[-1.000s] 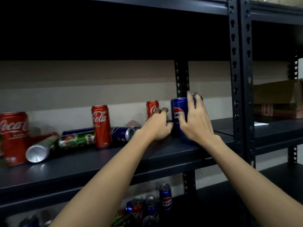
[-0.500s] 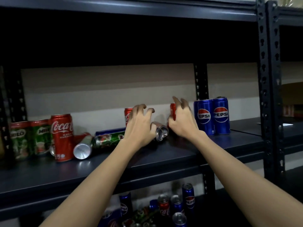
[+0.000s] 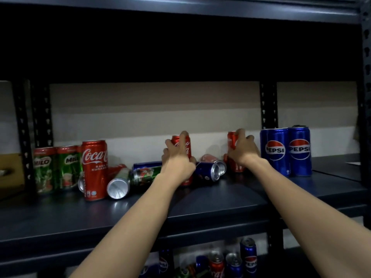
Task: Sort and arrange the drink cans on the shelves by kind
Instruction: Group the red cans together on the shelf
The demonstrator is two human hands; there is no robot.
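Both our arms reach over the shelf (image 3: 200, 199). Our left hand (image 3: 178, 163) curls around an upright red cola can (image 3: 185, 144); our right hand (image 3: 244, 151) grips another red can (image 3: 232, 140) beside the blue cans (image 3: 285, 151).

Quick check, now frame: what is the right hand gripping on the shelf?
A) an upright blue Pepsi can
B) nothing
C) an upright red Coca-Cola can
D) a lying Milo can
C: the right hand curls round an upright red Coca-Cola can, just left of the two standing Pepsi cans.
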